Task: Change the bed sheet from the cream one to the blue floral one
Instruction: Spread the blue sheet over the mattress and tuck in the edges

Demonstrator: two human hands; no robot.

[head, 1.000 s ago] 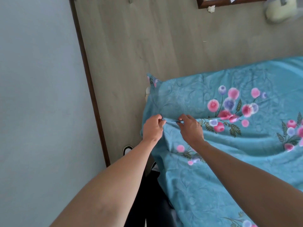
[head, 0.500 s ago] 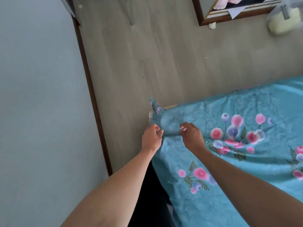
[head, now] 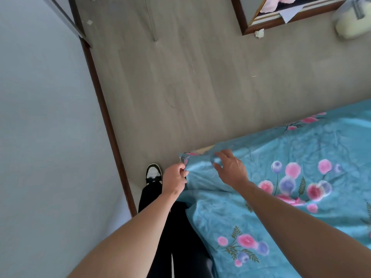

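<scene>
Head view, looking down at one corner of the bed. Blue floral sheet covers the bed at lower right, its corner bunched beside the floor; a pale strip of mattress edge shows just beyond that corner. Left hand pinches the sheet's edge at the corner, fingers curled onto the cloth. Right hand is over the sheet just inside the corner, fingers spread and bent; whether they touch the cloth cannot be told. Beside the corner, a black-and-white shoe and black trousers stand on the wooden floor. Well beyond the bed lie a framed picture and a pale bundle. Grey wall with a dark skirting lies beyond the shoe.
</scene>
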